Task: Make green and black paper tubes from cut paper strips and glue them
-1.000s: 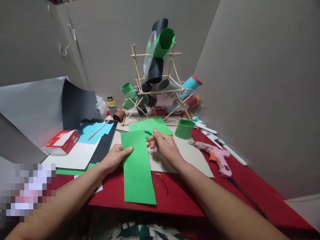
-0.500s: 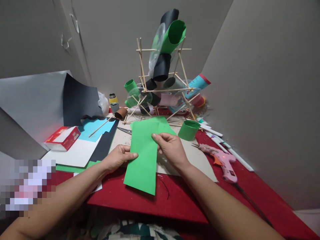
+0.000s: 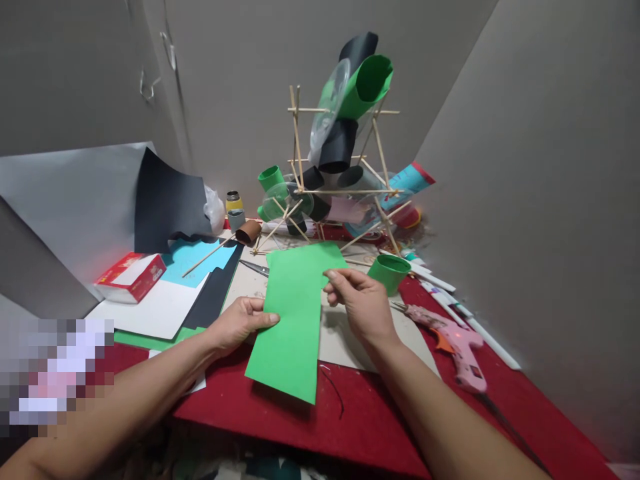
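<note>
And the left hand's fingers point(image 3: 267, 320) are clamped on the green strip point(image 3: 290, 333) at its nine o'clock edge, the paper held tilted over the red surface point(image 3: 367, 413)! At two o'clock, by the opposite edge, the right hand point(image 3: 363, 300) is raised; whether anything is pinched there cannot be told. Farther out, scissors point(image 3: 256, 268) are spotted at eleven, a green tube point(image 3: 389, 273) at two, the pink glue gun point(image 3: 453, 333) at three.
</note>
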The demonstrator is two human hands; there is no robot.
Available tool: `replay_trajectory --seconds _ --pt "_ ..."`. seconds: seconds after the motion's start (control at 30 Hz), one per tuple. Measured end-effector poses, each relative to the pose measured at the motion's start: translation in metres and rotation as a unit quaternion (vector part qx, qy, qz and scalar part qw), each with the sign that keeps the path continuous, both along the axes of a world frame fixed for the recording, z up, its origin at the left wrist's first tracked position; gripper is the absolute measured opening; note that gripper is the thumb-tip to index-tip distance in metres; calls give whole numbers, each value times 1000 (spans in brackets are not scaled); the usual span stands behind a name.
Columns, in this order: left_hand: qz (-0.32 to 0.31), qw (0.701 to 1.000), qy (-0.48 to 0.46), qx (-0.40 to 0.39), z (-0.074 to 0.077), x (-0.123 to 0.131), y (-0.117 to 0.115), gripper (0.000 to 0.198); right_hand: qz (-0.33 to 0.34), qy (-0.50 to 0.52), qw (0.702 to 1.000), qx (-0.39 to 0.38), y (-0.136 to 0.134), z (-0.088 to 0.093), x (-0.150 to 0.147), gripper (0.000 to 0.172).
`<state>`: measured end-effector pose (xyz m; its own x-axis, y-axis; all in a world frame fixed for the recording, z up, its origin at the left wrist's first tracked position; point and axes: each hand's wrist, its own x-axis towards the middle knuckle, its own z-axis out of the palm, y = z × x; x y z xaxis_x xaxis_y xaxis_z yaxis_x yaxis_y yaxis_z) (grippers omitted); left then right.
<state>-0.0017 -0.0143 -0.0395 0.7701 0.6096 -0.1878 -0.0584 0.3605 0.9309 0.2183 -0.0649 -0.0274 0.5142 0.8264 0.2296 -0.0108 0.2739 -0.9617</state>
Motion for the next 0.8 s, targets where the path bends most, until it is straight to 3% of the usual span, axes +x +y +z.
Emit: replay_trajectory --seconds 0.1,0.27,0.4,0.5,0.63,0.8 --pt "5 1000 -1 -1 -1 1 0 37 -15 32 999 2 2 0 6 37" --pt "-1 1000 9 6 -1 5 -3 38 111 19 992 -60 0 -7 -3 38" --pt "59 997 -6 50 5 3 0 42 89 20 994 -59 -1 -9 -4 33" --pt "122 983 5 136 11 -1 3 43 54 36 997 -44 1 -6 2 31" --pt "96 956 -1 276 9 -4 -1 52 49 70 996 -34 3 -2 5 28" --pt "40 859 40 508 3 -3 -9 42 78 110 991 -22 4 -3 0 26"
